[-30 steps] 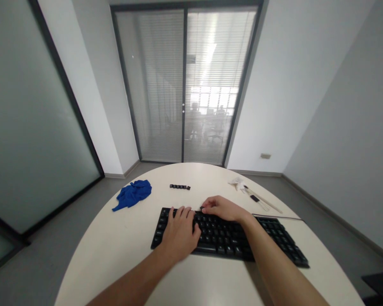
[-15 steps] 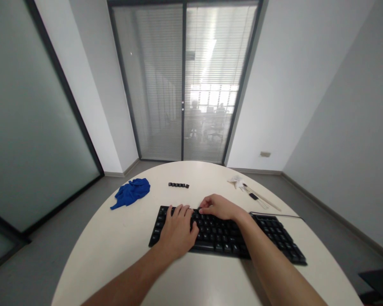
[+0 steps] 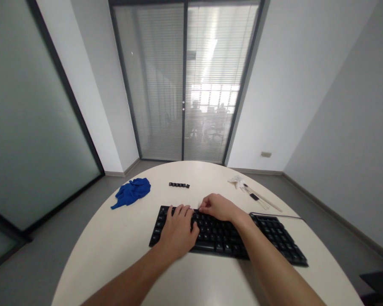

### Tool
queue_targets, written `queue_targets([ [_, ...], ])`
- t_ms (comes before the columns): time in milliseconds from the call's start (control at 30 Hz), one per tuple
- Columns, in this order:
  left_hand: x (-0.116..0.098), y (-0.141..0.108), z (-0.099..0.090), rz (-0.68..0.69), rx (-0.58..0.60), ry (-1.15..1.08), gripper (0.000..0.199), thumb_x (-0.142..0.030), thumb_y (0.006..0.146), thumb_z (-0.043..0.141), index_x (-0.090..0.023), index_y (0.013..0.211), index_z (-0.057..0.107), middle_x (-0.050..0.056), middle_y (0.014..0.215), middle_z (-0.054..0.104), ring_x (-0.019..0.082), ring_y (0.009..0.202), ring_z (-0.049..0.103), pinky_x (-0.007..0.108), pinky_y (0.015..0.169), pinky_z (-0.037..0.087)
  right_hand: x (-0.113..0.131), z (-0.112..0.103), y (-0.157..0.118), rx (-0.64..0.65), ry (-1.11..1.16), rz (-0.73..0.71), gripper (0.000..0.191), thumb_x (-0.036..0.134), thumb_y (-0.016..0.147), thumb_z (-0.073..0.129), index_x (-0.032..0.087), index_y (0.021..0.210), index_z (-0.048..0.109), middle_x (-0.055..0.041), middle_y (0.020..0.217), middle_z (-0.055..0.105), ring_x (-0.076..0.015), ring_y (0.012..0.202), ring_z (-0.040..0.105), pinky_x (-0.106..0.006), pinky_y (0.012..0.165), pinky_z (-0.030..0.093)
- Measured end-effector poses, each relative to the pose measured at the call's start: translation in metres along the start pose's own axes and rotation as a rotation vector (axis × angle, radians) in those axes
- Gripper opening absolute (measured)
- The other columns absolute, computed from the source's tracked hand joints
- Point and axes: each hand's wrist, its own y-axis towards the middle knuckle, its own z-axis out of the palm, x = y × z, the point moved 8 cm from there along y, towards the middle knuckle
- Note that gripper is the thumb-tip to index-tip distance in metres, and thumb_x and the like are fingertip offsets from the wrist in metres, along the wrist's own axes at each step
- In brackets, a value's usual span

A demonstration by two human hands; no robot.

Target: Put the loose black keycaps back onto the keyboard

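Note:
A black keyboard (image 3: pixel 221 238) lies across the near part of the round table. My left hand (image 3: pixel 178 229) rests on its left side, palm down with the fingers spread, and covers some keys. At the keyboard's back edge, my right hand (image 3: pixel 217 207) is closed in a pinch over the top row. A small whitish bit shows by its fingertips, too blurred to name. Beyond the hands, a short row of loose black keycaps (image 3: pixel 178 185) lies on the table.
A crumpled blue cloth (image 3: pixel 133 192) lies at the table's left. At the right are a crumpled white tissue (image 3: pixel 237 181), a wire tool with a black handle (image 3: pixel 254 196) and a long thin stick (image 3: pixel 271 204). The keyboard's cable (image 3: pixel 287 216) runs off the right edge.
The whitish bit at my right fingertips shows more clearly now. My right hand has shifted very slightly; my left hand stays in place on the keyboard.

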Motion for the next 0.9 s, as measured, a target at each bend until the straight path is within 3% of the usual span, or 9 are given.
queue_targets([
  [400, -0.001, 0.0, -0.001, -0.018, 0.024, 0.001, 0.037, -0.028, 0.096, 0.043, -0.017, 0.127, 0.059, 0.011, 0.141, 0.058, 0.03, 0.133, 0.047, 0.056, 0.118, 0.023, -0.008, 0.007, 0.0, -0.055, -0.059, 0.064, 0.009, 0.027, 0.081, 0.07, 0.022, 0.08, 0.078, -0.0046, 0.081, 0.078, -0.0203, 0.076, 0.07, -0.026, 0.067, 0.046],
  [533, -0.001, 0.0, -0.001, -0.019, 0.016, 0.006, 0.038, -0.028, 0.095, 0.044, -0.017, 0.129, 0.057, 0.012, 0.141, 0.057, 0.03, 0.134, 0.046, 0.057, 0.118, 0.024, -0.005, 0.01, -0.018, -0.117, -0.057, 0.014, 0.02, 0.032, 0.091, 0.061, 0.024, 0.096, 0.078, -0.0053, 0.097, 0.079, -0.0224, 0.093, 0.071, -0.029, 0.082, 0.049],
  [633, 0.0, 0.001, 0.0, -0.013, 0.009, 0.002, 0.038, -0.028, 0.095, 0.045, -0.016, 0.129, 0.057, 0.011, 0.141, 0.058, 0.03, 0.134, 0.047, 0.057, 0.119, 0.022, 0.001, 0.012, -0.037, -0.161, -0.003, -0.149, 0.036, 0.039, 0.101, 0.044, 0.023, 0.119, 0.072, -0.0064, 0.118, 0.074, -0.0233, 0.111, 0.067, -0.034, 0.099, 0.046],
  [733, 0.002, 0.003, 0.001, -0.016, 0.017, -0.027, 0.036, -0.028, 0.095, 0.046, -0.017, 0.127, 0.058, 0.011, 0.139, 0.06, 0.029, 0.134, 0.047, 0.053, 0.121, 0.021, 0.007, 0.017, -0.052, -0.174, -0.008, -0.285, 0.046, 0.045, 0.102, 0.042, 0.021, 0.137, 0.059, -0.0094, 0.135, 0.065, -0.0246, 0.124, 0.059, -0.038, 0.109, 0.04],
  [900, 0.017, 0.025, -0.006, -0.055, -0.041, -0.042, 0.032, -0.025, 0.097, 0.044, -0.016, 0.121, 0.062, 0.01, 0.127, 0.067, 0.024, 0.12, 0.058, 0.039, 0.11, 0.04, 0.005, 0.019, -0.054, -0.212, -0.08, -0.257, 0.049, 0.048, 0.1, 0.045, 0.018, 0.138, 0.058, -0.0125, 0.131, 0.067, -0.0271, 0.121, 0.06, -0.041, 0.108, 0.04],
])
